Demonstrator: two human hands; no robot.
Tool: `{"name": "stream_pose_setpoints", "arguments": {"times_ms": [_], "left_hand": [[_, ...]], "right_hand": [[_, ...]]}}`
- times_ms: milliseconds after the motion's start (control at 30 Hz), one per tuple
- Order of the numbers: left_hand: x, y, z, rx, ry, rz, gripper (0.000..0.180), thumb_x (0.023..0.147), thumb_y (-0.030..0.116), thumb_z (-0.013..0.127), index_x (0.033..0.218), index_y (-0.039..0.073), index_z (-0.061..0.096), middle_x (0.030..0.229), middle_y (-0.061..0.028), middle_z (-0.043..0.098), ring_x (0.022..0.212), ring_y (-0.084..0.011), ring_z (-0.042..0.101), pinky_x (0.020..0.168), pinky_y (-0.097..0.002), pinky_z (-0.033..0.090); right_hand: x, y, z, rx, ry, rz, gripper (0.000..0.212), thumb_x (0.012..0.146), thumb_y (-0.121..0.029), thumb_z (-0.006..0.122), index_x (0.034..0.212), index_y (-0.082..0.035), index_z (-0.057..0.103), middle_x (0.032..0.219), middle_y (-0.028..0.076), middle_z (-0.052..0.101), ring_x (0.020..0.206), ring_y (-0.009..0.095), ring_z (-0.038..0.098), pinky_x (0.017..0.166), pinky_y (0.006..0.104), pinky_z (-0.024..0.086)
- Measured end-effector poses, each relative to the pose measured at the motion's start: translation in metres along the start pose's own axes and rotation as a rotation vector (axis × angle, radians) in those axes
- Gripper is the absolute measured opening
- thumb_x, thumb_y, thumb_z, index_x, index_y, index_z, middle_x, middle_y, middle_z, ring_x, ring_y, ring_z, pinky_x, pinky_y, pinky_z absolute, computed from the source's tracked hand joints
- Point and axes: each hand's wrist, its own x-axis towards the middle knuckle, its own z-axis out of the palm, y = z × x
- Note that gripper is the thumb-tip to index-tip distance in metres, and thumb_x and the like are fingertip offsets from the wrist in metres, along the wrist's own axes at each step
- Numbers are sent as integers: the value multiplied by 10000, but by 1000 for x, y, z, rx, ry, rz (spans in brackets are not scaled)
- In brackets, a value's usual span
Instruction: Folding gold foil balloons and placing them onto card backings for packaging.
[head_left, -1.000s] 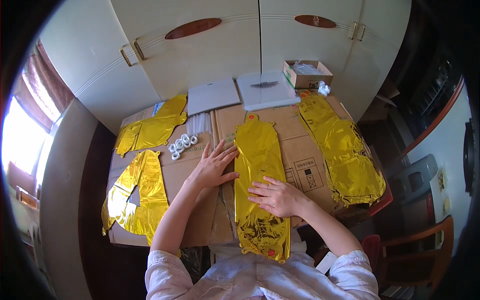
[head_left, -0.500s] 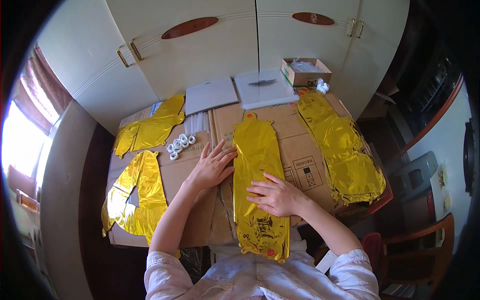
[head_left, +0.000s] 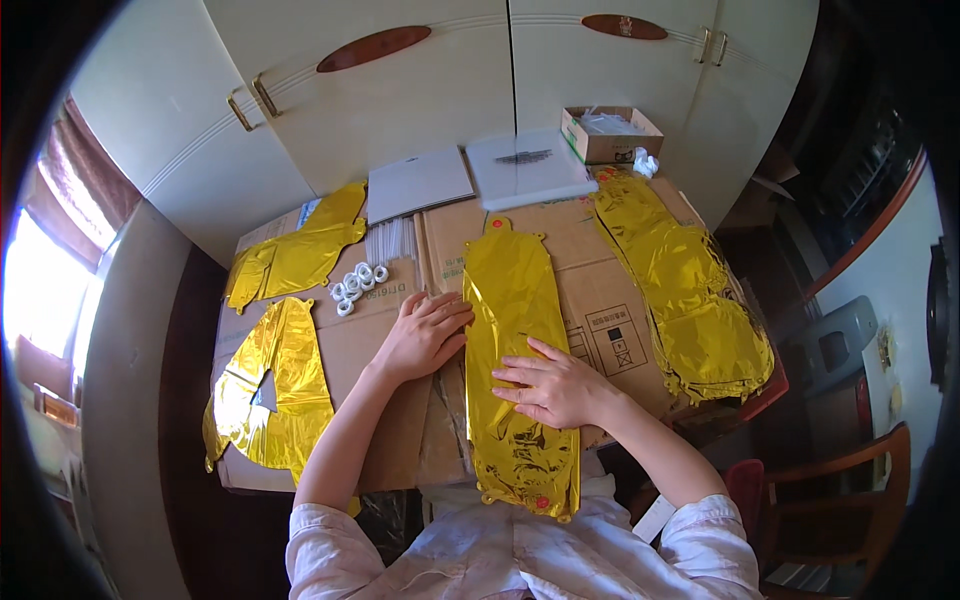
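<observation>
A long flat gold foil balloon [head_left: 510, 290], uninflated, lies in front of me with its near end hanging over the table edge towards my lap. My right hand [head_left: 555, 385] rests palm down on its lower half, fingers spread and pointing left. Beside its left edge is my left hand [head_left: 425, 335], fingers stretched and close together, the fingertips touching the foil's rim. Small tabs stick out along the balloon's edge, and a red spot marks each end. Wrinkles crease the foil below my right hand.
Cardboard [head_left: 400, 430] covers the table. More gold foil balloons lie at far left [head_left: 300, 250], near left [head_left: 300, 350] and in a pile at right [head_left: 690, 300]. White tape rolls [head_left: 355, 285], clear straws [head_left: 392, 242], white boards [head_left: 420, 185] and an open box [head_left: 612, 150] sit further back.
My left hand's fingers have drawn closer together and slid slightly down the balloon's left edge. My right hand stays nearly in place. The view has shifted a little.
</observation>
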Motion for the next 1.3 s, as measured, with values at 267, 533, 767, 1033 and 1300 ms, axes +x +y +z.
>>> {"name": "stream_pose_setpoints", "arguments": {"times_ms": [267,533,767,1033,1300], "left_hand": [[17,-23,6,68,-56,-67,403,966,307,504,1342,168,550,1371,-5,552,1378,-253,375,1122,-534,221],[37,-42,12,14,-93,-138,462,939,364,526,1357,167,534,1385,-17,541,1377,-274,366,1123,-547,212],[40,-38,9,40,-174,-181,844,765,616,644,1432,145,432,1472,-33,441,1410,-288,303,1156,-538,161],[42,-30,-1,115,-379,-172,1236,590,765,684,1521,95,224,1580,-65,233,1469,-333,126,1181,-549,76],[42,-30,0,150,-414,-161,1330,543,816,673,1529,79,170,1596,-76,176,1471,-348,97,1175,-566,74]], "right_hand": [[-1,1,2,23,-1,16,330,923,-312,566,1207,-176,663,1323,20,587,1295,186,478,1152,494,258],[-1,2,2,40,-25,31,340,916,-316,577,1218,-180,655,1345,19,568,1305,189,467,1150,507,259],[-1,0,0,45,-49,46,340,911,-319,585,1215,-184,657,1352,21,563,1313,191,463,1152,508,255],[-1,2,0,28,-46,35,356,889,-303,620,1229,-200,649,1344,21,567,1302,195,474,1146,516,262],[22,-1,-9,-31,-33,72,350,877,-289,625,1200,-156,650,1292,47,583,1284,237,479,1124,514,292]]}}
